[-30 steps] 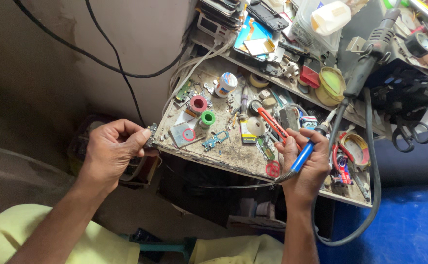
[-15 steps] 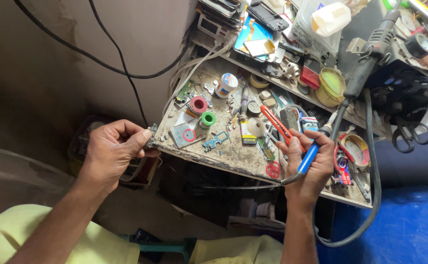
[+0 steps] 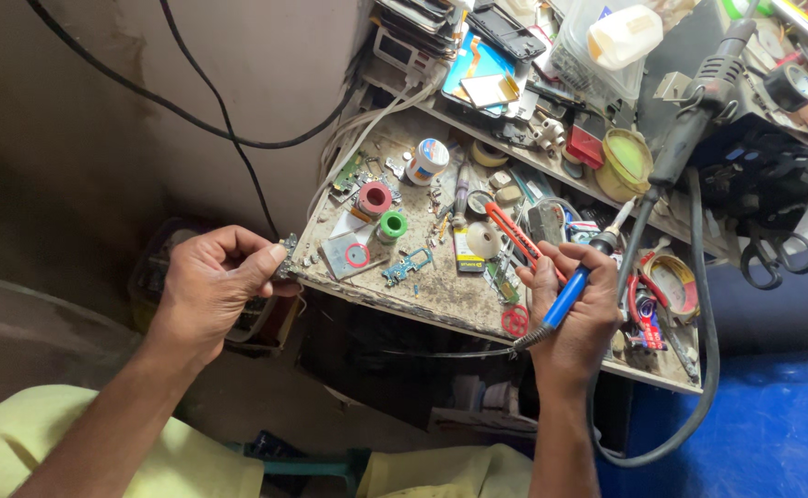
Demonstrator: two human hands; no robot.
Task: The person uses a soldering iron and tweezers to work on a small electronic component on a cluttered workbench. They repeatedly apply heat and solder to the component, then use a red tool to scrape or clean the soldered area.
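Left hand: clenched on a small circuit board, pinched between thumb and fingers at the near-left corner of the bench.
Right hand: grasping a blue-handled soldering iron like a pen.
Iron axis: runs from near-left, where the cord leaves, to far-right, where the tip points away from the board.
Board from iron: well apart, to the left; the left hand holds it, the right hand is the farther.
Between the hands: green spool, pink spool, orange knife.
Containers: clear tub on the far shelf, holding a white bottle; round green-lidded tin, contents not visible.
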